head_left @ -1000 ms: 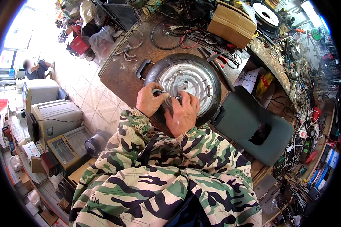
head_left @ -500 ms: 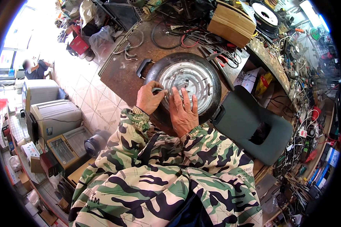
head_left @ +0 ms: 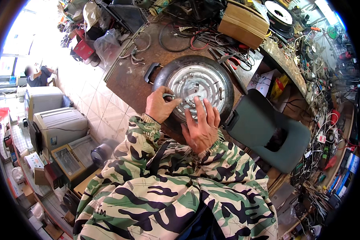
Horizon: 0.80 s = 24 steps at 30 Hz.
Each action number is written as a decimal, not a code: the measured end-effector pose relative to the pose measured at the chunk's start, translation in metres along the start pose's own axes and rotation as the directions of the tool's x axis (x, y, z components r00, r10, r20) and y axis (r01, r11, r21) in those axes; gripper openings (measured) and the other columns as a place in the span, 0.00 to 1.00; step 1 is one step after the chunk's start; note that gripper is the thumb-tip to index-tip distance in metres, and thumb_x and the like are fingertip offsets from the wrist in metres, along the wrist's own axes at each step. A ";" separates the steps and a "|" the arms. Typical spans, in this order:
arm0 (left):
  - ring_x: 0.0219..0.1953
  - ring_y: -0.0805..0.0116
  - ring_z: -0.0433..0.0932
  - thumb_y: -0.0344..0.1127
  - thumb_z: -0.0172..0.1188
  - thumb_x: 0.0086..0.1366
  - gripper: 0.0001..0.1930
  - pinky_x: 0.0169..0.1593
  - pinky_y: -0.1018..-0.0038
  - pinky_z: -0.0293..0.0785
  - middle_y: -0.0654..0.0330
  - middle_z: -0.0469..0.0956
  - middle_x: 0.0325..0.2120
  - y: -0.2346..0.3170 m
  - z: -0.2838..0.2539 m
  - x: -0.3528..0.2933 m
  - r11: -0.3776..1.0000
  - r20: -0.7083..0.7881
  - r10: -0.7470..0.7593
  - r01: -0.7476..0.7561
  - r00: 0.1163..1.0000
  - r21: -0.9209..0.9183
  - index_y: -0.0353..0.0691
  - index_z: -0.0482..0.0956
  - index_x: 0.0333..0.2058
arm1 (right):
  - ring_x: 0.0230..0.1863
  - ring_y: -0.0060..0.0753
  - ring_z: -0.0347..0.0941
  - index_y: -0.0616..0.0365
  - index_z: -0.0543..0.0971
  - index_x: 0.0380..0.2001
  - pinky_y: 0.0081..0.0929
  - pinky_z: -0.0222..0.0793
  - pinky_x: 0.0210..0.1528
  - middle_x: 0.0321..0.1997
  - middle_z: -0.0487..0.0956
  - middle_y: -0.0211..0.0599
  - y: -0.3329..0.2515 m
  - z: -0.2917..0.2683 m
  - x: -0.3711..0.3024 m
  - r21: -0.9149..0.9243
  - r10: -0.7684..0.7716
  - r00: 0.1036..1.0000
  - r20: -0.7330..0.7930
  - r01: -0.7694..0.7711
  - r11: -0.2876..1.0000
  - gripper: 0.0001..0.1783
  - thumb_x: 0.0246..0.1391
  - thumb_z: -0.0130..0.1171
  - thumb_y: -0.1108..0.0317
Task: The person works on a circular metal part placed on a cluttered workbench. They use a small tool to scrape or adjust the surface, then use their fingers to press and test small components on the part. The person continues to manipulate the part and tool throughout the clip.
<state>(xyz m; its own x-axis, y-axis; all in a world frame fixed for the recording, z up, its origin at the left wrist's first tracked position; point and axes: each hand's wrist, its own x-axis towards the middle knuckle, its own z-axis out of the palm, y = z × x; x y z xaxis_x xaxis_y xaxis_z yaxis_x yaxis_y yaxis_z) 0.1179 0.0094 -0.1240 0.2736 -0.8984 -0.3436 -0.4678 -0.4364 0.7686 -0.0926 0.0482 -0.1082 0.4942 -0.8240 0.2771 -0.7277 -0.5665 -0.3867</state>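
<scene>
A round black appliance body (head_left: pixel 224 74), like an electric pan, lies before me with a ridged silvery metal disc (head_left: pixel 184 82) showing. Small posts and a slot stand out on the disc. At its near left rim, my left hand (head_left: pixel 159 106) is closed, thumb and forefinger pinching something small and greyish that I cannot make out. My right hand (head_left: pixel 204 132) is over the near edge of the disc, its fingers spread and holding nothing. Whether its fingertips touch the metal I cannot tell. A black handle (head_left: pixel 151 73) juts from the far left side.
The brown workbench (head_left: pixel 126 82) carries pliers (head_left: pixel 230 59), cables (head_left: pixel 176 40) and a cardboard box (head_left: pixel 244 25). A dark grey plastic panel (head_left: pixel 252 120) with an opening lies on the right. Tangled wires and tools crowd the far right. A person (head_left: pixel 39 76) sits at the far left.
My right hand has drawn back toward me and slightly right, its fingers spreading more. My left hand stays at the rim, still pinching.
</scene>
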 end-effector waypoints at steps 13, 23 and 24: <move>0.34 0.61 0.87 0.46 0.84 0.54 0.24 0.43 0.65 0.83 0.53 0.87 0.30 0.007 0.004 0.003 0.997 0.001 -0.015 0.015 1.000 0.077 0.35 0.85 0.41 | 0.83 0.55 0.54 0.43 0.88 0.53 0.62 0.48 0.80 0.82 0.64 0.40 0.009 0.041 -0.004 -0.153 -0.047 0.995 -0.090 0.032 0.988 0.22 0.53 0.75 0.57; 0.34 0.63 0.86 0.41 0.77 0.62 0.20 0.43 0.66 0.82 0.53 0.87 0.30 -0.007 -0.001 0.000 0.996 0.016 0.065 -0.064 0.998 -0.054 0.33 0.86 0.47 | 0.62 0.53 0.76 0.56 0.88 0.50 0.51 0.69 0.63 0.61 0.81 0.46 0.009 -0.008 -0.013 0.052 0.039 0.993 -0.114 -0.033 0.998 0.16 0.57 0.70 0.69; 0.34 0.64 0.85 0.39 0.75 0.65 0.19 0.43 0.67 0.81 0.54 0.86 0.30 -0.013 -0.002 0.000 0.989 0.018 0.092 -0.089 0.996 -0.120 0.33 0.86 0.49 | 0.57 0.52 0.78 0.57 0.87 0.50 0.49 0.72 0.58 0.57 0.82 0.45 0.013 -0.008 -0.020 0.147 0.086 0.993 -0.086 -0.073 0.986 0.17 0.56 0.71 0.71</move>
<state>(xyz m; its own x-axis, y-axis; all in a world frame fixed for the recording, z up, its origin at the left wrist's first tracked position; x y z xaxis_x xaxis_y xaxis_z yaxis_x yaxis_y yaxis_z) 0.1259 0.0156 -0.1326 0.2146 -0.9354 -0.2811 -0.3862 -0.3456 0.8552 -0.1164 0.0576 -0.1117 0.3868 -0.8657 0.3178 -0.6838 -0.5005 -0.5309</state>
